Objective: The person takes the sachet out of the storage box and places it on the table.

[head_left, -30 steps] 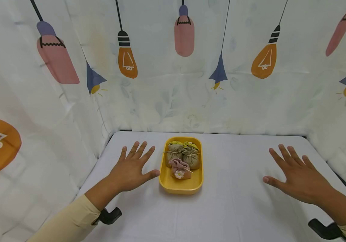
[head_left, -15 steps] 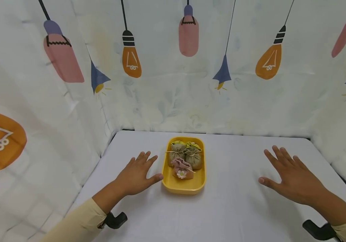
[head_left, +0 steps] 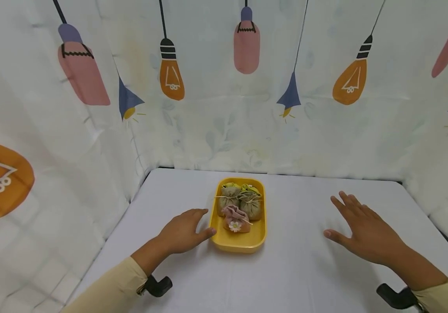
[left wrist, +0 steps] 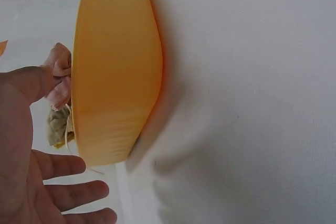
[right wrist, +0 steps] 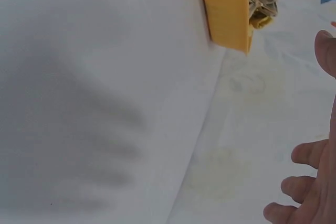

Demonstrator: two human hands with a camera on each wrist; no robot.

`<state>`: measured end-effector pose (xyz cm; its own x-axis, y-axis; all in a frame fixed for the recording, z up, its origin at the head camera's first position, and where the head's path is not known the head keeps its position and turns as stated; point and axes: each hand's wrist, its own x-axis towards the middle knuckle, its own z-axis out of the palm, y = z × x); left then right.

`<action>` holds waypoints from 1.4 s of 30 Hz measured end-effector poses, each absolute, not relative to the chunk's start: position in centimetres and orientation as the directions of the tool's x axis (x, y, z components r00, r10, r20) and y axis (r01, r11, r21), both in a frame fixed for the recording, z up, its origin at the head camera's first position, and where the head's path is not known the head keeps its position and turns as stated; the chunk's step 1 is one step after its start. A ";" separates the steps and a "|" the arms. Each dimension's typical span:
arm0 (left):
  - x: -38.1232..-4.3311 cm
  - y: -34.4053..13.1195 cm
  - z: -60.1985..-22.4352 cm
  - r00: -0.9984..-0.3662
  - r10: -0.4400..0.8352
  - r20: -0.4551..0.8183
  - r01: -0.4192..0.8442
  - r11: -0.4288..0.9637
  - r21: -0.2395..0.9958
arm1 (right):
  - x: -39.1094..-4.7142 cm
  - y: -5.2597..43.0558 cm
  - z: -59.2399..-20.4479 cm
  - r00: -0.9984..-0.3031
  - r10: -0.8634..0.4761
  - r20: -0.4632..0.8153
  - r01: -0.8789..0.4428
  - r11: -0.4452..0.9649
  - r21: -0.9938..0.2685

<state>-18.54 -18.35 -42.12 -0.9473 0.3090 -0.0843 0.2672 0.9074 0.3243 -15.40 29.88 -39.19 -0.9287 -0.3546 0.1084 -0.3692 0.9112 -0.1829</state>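
Note:
A yellow tray [head_left: 232,245] stands on the white table, holding several small cloth pouches. Nearest the front is a pink pouch [head_left: 236,218] with a white flower; two grey-green drawstring pouches [head_left: 250,205] lie behind it, with yellow-green cloth showing at the back. My left hand [head_left: 182,231] is at the tray's left side, fingers extended and thumb right at the rim. In the left wrist view its fingers [left wrist: 73,195] are spread beside the yellow wall. Well to the right of the tray, my right hand [head_left: 369,232] hovers over the table with fingers extended, holding nothing.
The white-covered table [head_left: 286,278] meets a pale curtain [head_left: 224,130] printed with hanging lamps and bulbs at the back and sides. A black wrist mount [head_left: 159,286] sits at my left cuff, another black mount [head_left: 396,296] at my right.
My left hand has moved right and closer to the tray's left rim, its fingers drawing together. My right hand has shifted left, towards the tray. The tray and pouches stay put.

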 end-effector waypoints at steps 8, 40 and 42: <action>-18.7 -18.0 -43.5 -0.950 0.293 -0.104 0.236 0.898 0.372 | -16.1 28.6 -39.6 -0.925 -0.361 0.120 -0.379 0.900 -0.214; -18.6 -17.8 -44.3 -0.943 0.299 -0.148 0.167 0.808 0.565 | -19.0 22.4 -40.7 -0.945 -0.321 0.068 -0.321 0.859 -0.399; -18.6 -17.8 -44.3 -0.942 0.303 -0.142 0.175 0.808 0.563 | -19.2 22.1 -40.8 -0.945 -0.321 0.059 -0.317 0.858 -0.404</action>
<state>-18.60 -17.82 -44.29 -0.9423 0.3033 -0.1417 0.1753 0.8077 0.5629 -19.16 22.10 -40.75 -0.9451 -0.3213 0.0586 -0.3168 0.8582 -0.4039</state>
